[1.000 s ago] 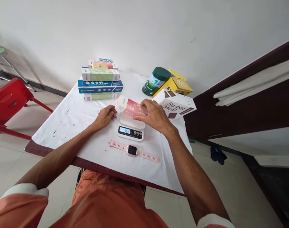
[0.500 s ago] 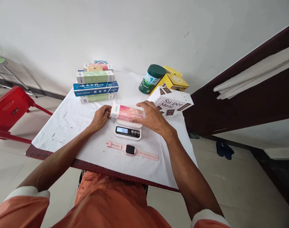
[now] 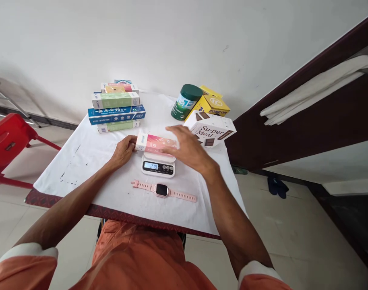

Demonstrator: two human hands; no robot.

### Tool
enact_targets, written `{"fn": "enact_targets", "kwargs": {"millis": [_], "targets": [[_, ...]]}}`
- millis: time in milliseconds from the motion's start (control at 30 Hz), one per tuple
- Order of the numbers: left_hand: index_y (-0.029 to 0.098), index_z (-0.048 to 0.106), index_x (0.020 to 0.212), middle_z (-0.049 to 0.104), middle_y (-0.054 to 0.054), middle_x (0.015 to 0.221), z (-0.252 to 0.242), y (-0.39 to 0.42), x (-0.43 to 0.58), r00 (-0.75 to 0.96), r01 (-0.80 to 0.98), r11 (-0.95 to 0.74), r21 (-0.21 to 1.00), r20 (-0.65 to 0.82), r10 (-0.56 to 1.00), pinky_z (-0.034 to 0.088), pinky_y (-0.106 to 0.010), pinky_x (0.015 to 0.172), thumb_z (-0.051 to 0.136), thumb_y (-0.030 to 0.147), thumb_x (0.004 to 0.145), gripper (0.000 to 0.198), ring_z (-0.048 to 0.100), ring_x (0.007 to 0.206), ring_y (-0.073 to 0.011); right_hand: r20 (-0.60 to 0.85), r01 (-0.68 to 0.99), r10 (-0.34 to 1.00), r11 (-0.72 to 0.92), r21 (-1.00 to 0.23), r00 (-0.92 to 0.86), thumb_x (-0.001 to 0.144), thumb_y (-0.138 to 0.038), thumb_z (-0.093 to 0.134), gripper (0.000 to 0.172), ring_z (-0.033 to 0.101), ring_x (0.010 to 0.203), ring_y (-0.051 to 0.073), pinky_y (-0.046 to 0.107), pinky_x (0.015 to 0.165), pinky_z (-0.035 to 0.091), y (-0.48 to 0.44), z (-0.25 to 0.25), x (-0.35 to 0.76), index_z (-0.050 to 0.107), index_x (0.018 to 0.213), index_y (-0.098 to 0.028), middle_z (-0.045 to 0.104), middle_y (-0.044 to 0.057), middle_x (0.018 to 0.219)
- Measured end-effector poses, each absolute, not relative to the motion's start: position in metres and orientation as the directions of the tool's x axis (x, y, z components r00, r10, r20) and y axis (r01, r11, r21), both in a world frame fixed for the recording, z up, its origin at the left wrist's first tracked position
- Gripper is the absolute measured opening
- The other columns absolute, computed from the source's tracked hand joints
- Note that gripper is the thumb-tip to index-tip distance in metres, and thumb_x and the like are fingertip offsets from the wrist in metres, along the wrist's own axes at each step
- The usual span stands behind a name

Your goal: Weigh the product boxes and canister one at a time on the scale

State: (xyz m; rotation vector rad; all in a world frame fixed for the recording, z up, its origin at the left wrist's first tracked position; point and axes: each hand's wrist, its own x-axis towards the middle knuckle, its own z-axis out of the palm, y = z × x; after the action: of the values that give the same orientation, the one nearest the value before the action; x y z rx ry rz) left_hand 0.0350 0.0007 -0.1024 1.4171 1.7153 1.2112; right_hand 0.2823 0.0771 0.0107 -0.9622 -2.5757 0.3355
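A pink and white toothpaste box lies across the white platform of a small digital scale, whose lit display looks to read 219. My left hand is at the box's left end, fingers curled in against it. At the other end my right hand is open, thumb and fingers spread apart around the corner. The thumb is close to the box; whether it touches cannot be seen. In front of the scale a pink smartwatch lies flat with its strap stretched out.
Stacked toothpaste boxes stand at the back left of the white-covered table. A green-lidded can, a yellow box and a white "Su-per Meal" box stand at the right. A red chair is at the left.
My right hand's fingers have lifted and spread away from the box's right end. The scale's reading has dropped from 363 to 219. My left hand stays at the left end. The view has shifted slightly.
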Motion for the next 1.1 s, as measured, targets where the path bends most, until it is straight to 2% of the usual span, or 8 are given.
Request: {"fn": "enact_targets", "kwargs": {"millis": [100,167,333,400,533,767,900,1100], "targets": [[0.018,0.072,0.118,0.078,-0.003,0.093,-0.102,0.0,0.035,-0.251,0.427,0.011,0.904,0.107,0.962,0.059,-0.034,0.083,0.048,0.019,0.082,0.043,0.067,0.076,-0.019,0.054,0.636,0.666,0.73,-0.251,-0.744,0.089,-0.029,0.084,0.056,0.061,0.134,0.035,0.055,0.113,0.051,0.077,-0.013,0.267,0.063,0.14,-0.021,0.069,0.016,0.14],[0.018,0.072,0.116,0.076,-0.003,0.09,-0.102,0.0,0.034,-0.248,0.427,0.011,0.904,0.106,0.963,0.059,-0.035,0.084,0.049,0.021,0.083,0.04,0.068,0.076,-0.0193,0.016,0.653,0.675,0.719,-0.239,-0.737,0.092,-0.026,0.079,0.05,0.062,0.132,0.035,0.054,0.112,0.052,0.078,-0.021,0.263,0.063,0.14,-0.021,0.069,0.016,0.138],[0.016,0.068,0.119,0.077,-0.007,0.104,-0.104,0.0,0.034,-0.257,0.348,0.01,0.938,0.085,0.963,0.063,-0.035,0.085,0.05,0.021,0.086,0.038,0.072,0.079,-0.0167,0.144,0.636,0.714,0.683,-0.359,-0.685,0.093,-0.026,0.078,0.047,0.065,0.127,0.033,0.049,0.113,0.053,0.078,-0.021,0.288,0.065,0.138,-0.023,0.071,0.015,0.133],[0.015,0.067,0.119,0.076,-0.009,0.109,-0.105,0.0,0.035,-0.263,0.327,0.01,0.945,0.081,0.961,0.064,-0.036,0.085,0.049,0.021,0.087,0.037,0.073,0.081,-0.0163,0.201,0.655,0.741,0.664,-0.36,-0.64,0.093,-0.029,0.076,0.048,0.065,0.128,0.034,0.052,0.114,0.052,0.079,-0.02,0.313,0.064,0.14,-0.024,0.07,0.015,0.135],[0.015,0.067,0.118,0.075,-0.01,0.111,-0.106,0.0,0.036,-0.264,0.333,0.014,0.943,0.079,0.961,0.066,-0.038,0.085,0.05,0.021,0.087,0.036,0.074,0.082,-0.0164,0.294,0.743,0.795,0.603,-0.29,-0.531,0.092,-0.03,0.074,0.049,0.065,0.126,0.037,0.056,0.107,0.054,0.087,-0.027,0.371,0.065,0.14,-0.023,0.071,0.016,0.132],[0.016,0.067,0.118,0.075,-0.009,0.11,-0.105,-0.001,0.036,-0.267,0.342,0.016,0.939,0.08,0.96,0.066,-0.038,0.087,0.051,0.021,0.087,0.035,0.074,0.083,-0.0161,0.191,0.86,0.866,0.49,-0.145,-0.461,0.091,-0.026,0.07,0.045,0.062,0.122,0.041,0.059,0.1,0.056,0.107,-0.062,0.405,0.069,0.135,-0.018,0.068,0.021,0.132],[0.017,0.067,0.117,0.075,-0.009,0.111,-0.106,-0.001,0.037,-0.259,0.331,0.0,0.944,0.09,0.962,0.066,-0.038,0.087,0.053,0.021,0.087,0.034,0.075,0.085,-0.0159,0.229,0.889,0.87,0.457,-0.041,-0.436,0.093,-0.02,0.063,0.039,0.062,0.12,0.043,0.062,0.093,0.057,0.11,-0.074,0.397,0.07,0.132,-0.021,0.068,0.021,0.13],[0.017,0.066,0.116,0.074,-0.008,0.107,-0.115,0.001,0.039,-0.277,0.303,-0.013,0.953,0.101,0.956,0.065,-0.034,0.081,0.051,0.015,0.087,0.033,0.073,0.081,-0.0142,0.256,0.872,0.847,0.489,-0.029,-0.466,0.093,-0.023,0.061,0.026,0.065,0.111,0.046,0.066,0.084,0.059,0.1,-0.056,0.388,0.071,0.117,-0.024,0.07,0.023,0.121]]}}
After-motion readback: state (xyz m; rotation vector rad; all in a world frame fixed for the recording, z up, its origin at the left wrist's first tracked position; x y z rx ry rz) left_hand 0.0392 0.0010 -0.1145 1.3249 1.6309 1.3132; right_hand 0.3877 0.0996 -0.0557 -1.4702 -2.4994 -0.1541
